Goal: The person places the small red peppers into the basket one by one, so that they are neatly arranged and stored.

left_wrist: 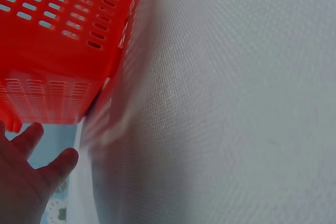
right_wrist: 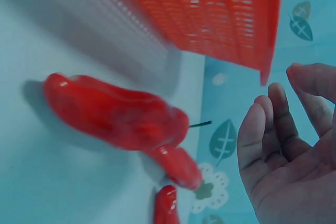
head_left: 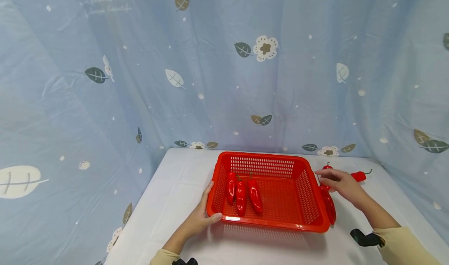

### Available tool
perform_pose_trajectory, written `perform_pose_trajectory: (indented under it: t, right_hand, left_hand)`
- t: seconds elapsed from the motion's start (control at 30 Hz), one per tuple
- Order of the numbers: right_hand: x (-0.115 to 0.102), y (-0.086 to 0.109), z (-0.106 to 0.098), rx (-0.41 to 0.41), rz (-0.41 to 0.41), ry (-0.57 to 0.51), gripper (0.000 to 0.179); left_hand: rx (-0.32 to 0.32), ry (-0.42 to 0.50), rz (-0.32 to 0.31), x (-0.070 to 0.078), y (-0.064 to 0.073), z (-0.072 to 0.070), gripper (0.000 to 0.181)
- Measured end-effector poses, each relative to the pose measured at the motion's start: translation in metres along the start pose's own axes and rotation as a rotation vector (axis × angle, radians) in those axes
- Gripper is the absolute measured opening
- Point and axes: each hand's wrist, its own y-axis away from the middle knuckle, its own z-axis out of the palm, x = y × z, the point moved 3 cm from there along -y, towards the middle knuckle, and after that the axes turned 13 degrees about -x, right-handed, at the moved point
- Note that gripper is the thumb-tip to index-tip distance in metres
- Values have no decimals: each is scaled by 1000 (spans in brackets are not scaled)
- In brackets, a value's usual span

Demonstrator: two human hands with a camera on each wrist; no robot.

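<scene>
A red plastic basket (head_left: 280, 195) with slotted walls stands on the white table. Three glossy red chili peppers (head_left: 241, 198) lie at its left end. My left hand (head_left: 199, 217) touches the basket's near left corner, fingers along the left side and thumb by the front rim. In the left wrist view its fingers look spread. At the far right side of the basket, my right hand (head_left: 341, 184) hovers with loosely bent fingers and nothing in them. Below it, a red chili pepper (right_wrist: 121, 111) lies alongside the basket's right wall, with more peppers (head_left: 358, 176) farther back, partly hidden by the hand.
The white tabletop (head_left: 168, 191) extends left of the basket and in front of it. A blue curtain (head_left: 217, 93) printed with leaves and flowers hangs behind the table and along its sides. Dark straps (head_left: 366, 238) sit at both wrists.
</scene>
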Motion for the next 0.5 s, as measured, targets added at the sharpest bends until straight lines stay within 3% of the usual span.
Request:
perform_pose_trajectory:
  t: [0.23,0.5]
  right_hand:
    - [19,7,1,8,32,14,49]
    - [49,7,4,1,133,145,51]
  left_hand:
    - [1,14,-11,0,-1,0,104]
    - [3,16,-5,0,-2,0,104]
